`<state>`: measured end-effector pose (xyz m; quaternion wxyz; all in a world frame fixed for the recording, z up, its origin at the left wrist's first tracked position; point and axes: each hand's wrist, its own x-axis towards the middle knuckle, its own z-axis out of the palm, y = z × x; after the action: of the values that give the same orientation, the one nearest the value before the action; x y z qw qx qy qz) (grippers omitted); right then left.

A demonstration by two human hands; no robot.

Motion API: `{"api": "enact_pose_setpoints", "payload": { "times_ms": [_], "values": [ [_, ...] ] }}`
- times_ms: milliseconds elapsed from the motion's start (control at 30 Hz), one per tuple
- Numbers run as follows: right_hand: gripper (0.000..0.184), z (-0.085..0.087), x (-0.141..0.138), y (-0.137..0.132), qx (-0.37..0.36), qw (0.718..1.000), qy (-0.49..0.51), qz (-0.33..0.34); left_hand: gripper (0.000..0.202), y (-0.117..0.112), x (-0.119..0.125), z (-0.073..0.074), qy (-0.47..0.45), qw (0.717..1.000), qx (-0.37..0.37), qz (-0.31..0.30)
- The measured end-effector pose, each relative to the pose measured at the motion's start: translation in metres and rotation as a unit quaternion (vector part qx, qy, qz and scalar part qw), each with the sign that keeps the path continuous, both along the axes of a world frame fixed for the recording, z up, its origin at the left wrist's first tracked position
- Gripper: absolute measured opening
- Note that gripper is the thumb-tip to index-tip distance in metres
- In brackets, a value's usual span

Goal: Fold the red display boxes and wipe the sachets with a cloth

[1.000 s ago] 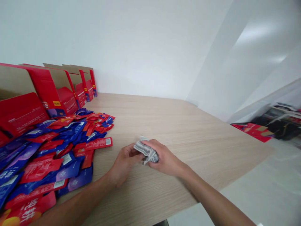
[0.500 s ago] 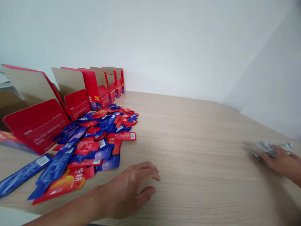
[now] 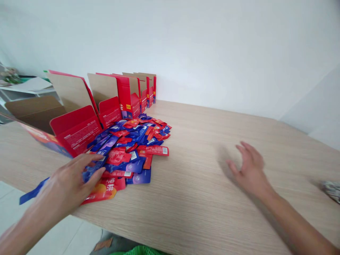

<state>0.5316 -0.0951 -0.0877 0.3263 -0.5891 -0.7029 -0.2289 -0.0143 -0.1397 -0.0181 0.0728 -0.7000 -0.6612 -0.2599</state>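
Note:
My left hand (image 3: 70,177) reaches over the near-left side of a pile of sachets, thumb and fingers apart. A blue sachet (image 3: 92,168) shows between its thumb and forefinger; whether they touch it is unclear. Another blue sachet (image 3: 33,193) lies partly hidden behind the wrist. Under the thumb side is a red sachet (image 3: 106,187) with an orange-yellow print. Over the bare wood to the right, my right hand (image 3: 249,166) is empty, with its fingers spread and pointing toward the pile. A crumpled black-and-white patterned thing (image 3: 332,189) lies at the right edge, partly out of view.
Upright open red boxes (image 3: 79,131) run in a row along the left side of the wooden table (image 3: 196,191) toward the white wall. A shelf with papers (image 3: 34,85) stands beyond. Something green (image 3: 143,250) shows below the table's front edge.
My right hand has let go of the crumpled patterned thing and moved left. My left hand has moved left onto the sachets. The view has turned, so the boxes appear further right.

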Motion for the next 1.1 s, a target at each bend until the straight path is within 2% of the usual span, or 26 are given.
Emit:
{"api": "enact_pose_setpoints", "payload": {
  "times_ms": [67,167,233,300,400,500,600,767,900,967,1033,1100],
  "values": [
    [0.055,0.006,-0.061,0.008,-0.058,0.989,-0.023,0.132,0.061,-0.003,-0.011,-0.01,0.024,0.999,-0.027,0.003],
    [0.051,0.013,-0.138,0.021,-0.165,0.951,-0.05,0.255,0.06,-0.01,-0.013,-0.025,0.055,0.998,-0.009,-0.032],
    [0.058,0.017,-0.176,0.033,-0.221,0.934,-0.057,0.275,0.061,-0.013,-0.013,-0.034,0.074,0.996,0.027,-0.042],
    [0.063,0.018,-0.202,0.047,-0.261,0.927,-0.055,0.265,0.065,-0.013,-0.015,-0.042,0.084,0.994,0.054,-0.045],
    [0.053,0.019,-0.224,0.065,-0.286,0.927,-0.053,0.236,0.066,-0.008,-0.022,-0.057,0.092,0.992,0.07,-0.055],
    [0.037,0.018,-0.229,0.071,-0.274,0.932,-0.084,0.22,0.06,-0.001,-0.029,-0.072,0.093,0.989,0.092,-0.066],
    [0.028,0.015,-0.219,0.064,-0.245,0.939,-0.096,0.22,0.055,0.002,-0.029,-0.083,0.072,0.99,0.107,-0.052],
    [0.022,0.01,-0.176,0.05,-0.15,0.968,0.005,0.201,0.046,0.002,-0.021,-0.088,-0.009,0.995,0.101,-0.018],
    [0.023,0.012,-0.145,0.063,-0.098,0.985,0.073,0.118,0.033,0.003,-0.019,-0.092,-0.041,0.995,0.093,0.002],
    [0.025,0.015,-0.14,0.077,-0.114,0.99,0.054,0.06,0.031,0.004,-0.02,-0.093,-0.054,0.995,0.089,0.004],
    [0.027,0.016,-0.141,0.092,-0.159,0.987,0.006,0.012,0.03,0.004,-0.021,-0.094,-0.059,0.995,0.08,0.003],
    [0.028,0.015,-0.147,0.105,-0.2,0.979,-0.031,-0.012,0.03,0.004,-0.023,-0.095,-0.064,0.995,0.072,0.001]
  ]
}}
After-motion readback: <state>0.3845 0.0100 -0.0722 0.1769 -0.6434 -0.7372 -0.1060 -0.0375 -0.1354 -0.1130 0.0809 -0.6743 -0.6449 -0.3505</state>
